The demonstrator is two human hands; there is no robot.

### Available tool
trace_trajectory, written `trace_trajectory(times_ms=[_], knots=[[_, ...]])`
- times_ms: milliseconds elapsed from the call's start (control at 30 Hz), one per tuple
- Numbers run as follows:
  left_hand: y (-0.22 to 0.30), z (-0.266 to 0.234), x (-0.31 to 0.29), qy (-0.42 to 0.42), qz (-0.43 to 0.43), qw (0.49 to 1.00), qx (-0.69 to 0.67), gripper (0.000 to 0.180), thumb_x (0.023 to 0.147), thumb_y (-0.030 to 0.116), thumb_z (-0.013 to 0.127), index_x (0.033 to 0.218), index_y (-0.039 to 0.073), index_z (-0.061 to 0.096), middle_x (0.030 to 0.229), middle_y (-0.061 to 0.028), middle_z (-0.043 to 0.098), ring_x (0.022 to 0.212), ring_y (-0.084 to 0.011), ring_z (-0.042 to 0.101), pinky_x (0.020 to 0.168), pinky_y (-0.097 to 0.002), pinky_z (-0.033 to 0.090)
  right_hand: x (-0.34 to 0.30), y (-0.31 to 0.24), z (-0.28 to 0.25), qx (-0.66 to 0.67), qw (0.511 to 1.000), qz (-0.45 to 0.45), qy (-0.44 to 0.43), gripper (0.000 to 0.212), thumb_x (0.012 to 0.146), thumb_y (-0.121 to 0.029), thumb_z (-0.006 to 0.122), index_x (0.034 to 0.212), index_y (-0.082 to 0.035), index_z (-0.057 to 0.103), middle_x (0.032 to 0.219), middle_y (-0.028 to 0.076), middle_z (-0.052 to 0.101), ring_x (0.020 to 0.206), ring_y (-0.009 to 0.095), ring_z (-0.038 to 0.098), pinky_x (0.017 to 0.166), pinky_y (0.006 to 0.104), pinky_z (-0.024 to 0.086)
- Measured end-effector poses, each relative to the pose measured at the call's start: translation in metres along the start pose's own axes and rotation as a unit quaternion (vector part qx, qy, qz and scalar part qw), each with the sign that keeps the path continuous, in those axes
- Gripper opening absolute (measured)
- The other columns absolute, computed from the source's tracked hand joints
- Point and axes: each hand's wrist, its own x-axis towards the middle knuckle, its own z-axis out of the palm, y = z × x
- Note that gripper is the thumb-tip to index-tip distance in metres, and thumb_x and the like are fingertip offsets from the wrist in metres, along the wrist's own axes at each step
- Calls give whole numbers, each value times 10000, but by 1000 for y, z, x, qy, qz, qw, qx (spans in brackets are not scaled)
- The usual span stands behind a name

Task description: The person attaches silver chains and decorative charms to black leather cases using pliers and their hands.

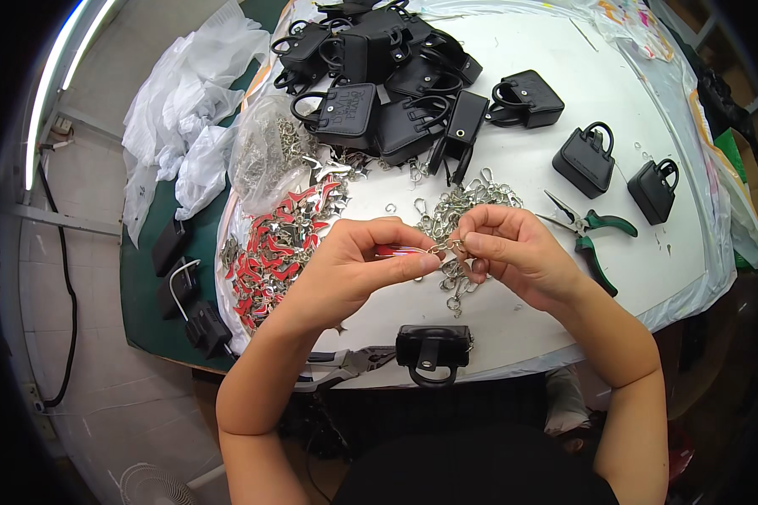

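My left hand is closed on a red metal charm, pinched between thumb and fingers. Its silvery link end points toward my right hand, whose thumb and forefinger pinch a small metal ring. The two hands meet above a pile of silvery clasps and chains, partly hidden by my fingers. Whether the ring and the charm are joined is too small to tell. Closest to me, a small black handbag lies on the table beside grey-handled pliers.
Many red charms are heaped at left, beside a clear plastic bag of metal parts. Black mini handbags pile up at the back; others stand at right. Green-handled long-nose pliers lie open near my right forearm.
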Motion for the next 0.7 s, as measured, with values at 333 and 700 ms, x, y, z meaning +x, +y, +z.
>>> trace_trajectory(times_ms=[333,700], knots=[[-8,1,-3,51,106,983,142,148,843,71,730,960,-19,735,755,-28,611,694,-68,543,631,-230,432,-3,2,7,-162,985,-46,25,127,919,-99,669,1007,-18,628,873,26,640,735,65,587,661,227,504],[-2,14,-6,69,118,979,150,170,796,49,765,960,7,743,694,30,539,658,-44,473,578,-213,361,-1,7,7,-203,965,-166,1,60,926,-75,640,974,-54,610,1111,31,505,981,83,496,853,254,413]])
